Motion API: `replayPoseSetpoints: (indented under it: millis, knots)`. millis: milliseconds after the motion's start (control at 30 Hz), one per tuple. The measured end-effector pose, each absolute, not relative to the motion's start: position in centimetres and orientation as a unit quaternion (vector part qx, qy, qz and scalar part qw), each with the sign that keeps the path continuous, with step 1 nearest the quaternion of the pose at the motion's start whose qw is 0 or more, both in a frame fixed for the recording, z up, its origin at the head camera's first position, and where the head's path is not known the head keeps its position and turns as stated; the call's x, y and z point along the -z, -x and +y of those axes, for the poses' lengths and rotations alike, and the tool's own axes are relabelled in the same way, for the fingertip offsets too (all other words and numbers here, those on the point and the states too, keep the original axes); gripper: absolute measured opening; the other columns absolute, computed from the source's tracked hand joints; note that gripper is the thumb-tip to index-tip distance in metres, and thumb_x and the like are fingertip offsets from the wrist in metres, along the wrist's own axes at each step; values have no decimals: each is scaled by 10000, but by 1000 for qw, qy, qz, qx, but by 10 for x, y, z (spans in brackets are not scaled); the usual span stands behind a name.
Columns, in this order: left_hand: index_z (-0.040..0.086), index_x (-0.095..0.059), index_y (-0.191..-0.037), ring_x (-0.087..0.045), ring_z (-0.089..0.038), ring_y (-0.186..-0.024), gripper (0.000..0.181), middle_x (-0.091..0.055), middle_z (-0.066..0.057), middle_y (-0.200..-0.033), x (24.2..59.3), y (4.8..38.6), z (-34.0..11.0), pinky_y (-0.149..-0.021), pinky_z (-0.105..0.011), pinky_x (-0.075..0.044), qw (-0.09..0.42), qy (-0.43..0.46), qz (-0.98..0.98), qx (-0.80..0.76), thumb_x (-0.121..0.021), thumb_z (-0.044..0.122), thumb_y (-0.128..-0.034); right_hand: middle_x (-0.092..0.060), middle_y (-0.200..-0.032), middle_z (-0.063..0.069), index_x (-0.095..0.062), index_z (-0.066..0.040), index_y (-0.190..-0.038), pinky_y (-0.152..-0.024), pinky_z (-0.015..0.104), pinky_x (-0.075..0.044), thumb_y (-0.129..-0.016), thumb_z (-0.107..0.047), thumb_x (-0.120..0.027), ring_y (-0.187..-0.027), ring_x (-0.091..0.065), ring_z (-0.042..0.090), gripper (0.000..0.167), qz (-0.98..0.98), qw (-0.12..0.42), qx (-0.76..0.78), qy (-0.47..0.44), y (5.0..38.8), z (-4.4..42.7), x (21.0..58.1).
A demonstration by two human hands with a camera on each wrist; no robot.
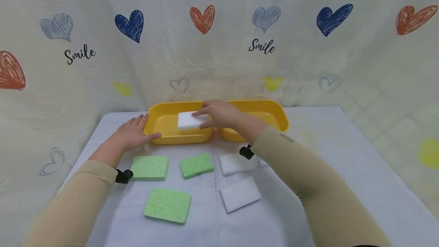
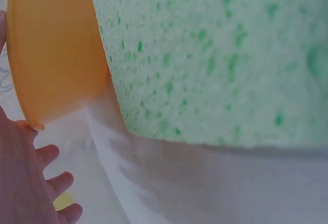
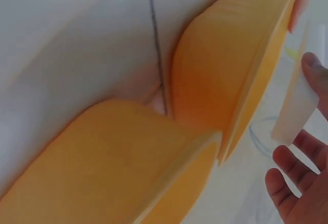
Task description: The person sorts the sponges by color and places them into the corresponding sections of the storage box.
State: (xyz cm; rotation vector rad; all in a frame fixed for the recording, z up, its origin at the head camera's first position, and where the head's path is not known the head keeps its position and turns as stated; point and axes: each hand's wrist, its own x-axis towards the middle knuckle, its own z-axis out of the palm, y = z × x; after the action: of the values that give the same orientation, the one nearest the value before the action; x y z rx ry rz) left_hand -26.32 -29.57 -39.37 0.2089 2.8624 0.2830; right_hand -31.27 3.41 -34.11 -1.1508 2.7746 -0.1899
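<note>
My right hand [image 1: 223, 115] pinches a white sponge [image 1: 188, 120] over the left yellow tray [image 1: 178, 139]; the right wrist view shows the white sponge [image 3: 297, 106] between the thumb and fingers of that hand [image 3: 307, 183], above the tray rim. My left hand [image 1: 132, 134] rests with spread fingers on the left end of the same tray. In the left wrist view, the left hand [image 2: 23, 172] touches the tray's edge [image 2: 56, 55], and a green sponge [image 2: 205, 65] fills much of the picture.
A second yellow tray [image 1: 279, 119] stands at the right, partly behind my right arm. Nearer on the white cloth lie green sponges [image 1: 149, 167], [image 1: 197, 165], [image 1: 168, 206] and white sponges [image 1: 236, 163], [image 1: 240, 194], one partly hidden by the right sleeve. A curtain with hearts hangs behind.
</note>
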Motion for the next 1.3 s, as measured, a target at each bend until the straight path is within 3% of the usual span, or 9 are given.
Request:
replayPoseSetpoints:
  millis: [333, 533, 767, 1100, 1300]
  knots:
    - [15, 19, -1578, -67, -535, -1441, 1208, -44, -288, -1614, 395, 265, -295, -1142, -677, -68, 136, -70, 984, -93, -333, 883, -815, -501, -1450, 32, -607, -335, -1372, -1121, 407, -354, -907, -436, -712, -1322, -452, 227, 487, 931, 134, 44, 335, 328, -23, 360]
    - [15, 14, -1578, -68, -526, -1443, 1171, -54, -283, -1616, 396, 263, -292, -1143, -675, -57, 137, -67, 983, -99, -382, 840, -847, -580, -1333, -6, -671, -217, -1296, -1118, 352, -358, -928, -265, -719, -1215, -494, 177, 375, 938, 164, 71, 298, 321, -48, 361]
    - [19, 14, -1580, -87, -510, -1451, 1157, -68, -272, -1620, 397, 265, -291, -1146, -671, -73, 129, -76, 984, -92, -371, 835, -856, -580, -1374, 29, -660, -154, -1305, -1114, 345, -370, -942, -141, -677, -1212, -514, 187, 364, 942, 182, 94, 266, 320, -65, 362]
    - [25, 13, -1581, -66, -498, -1460, 1197, -52, -262, -1626, 399, 267, -291, -1154, -659, -57, 140, -67, 983, -95, -350, 874, -820, -534, -1413, 40, -577, -173, -1398, -1143, 335, -330, -963, -198, -659, -1285, -471, 192, 443, 946, 161, 74, 271, 323, -83, 375]
    - [17, 13, -1579, -67, -496, -1461, 1237, -51, -262, -1626, 400, 268, -298, -1160, -647, -77, 139, -71, 983, -92, -338, 902, -789, -520, -1358, 32, -569, -208, -1410, -1098, 350, -387, -937, -255, -706, -1209, -494, 189, 495, 949, 142, 62, 275, 325, -93, 379]
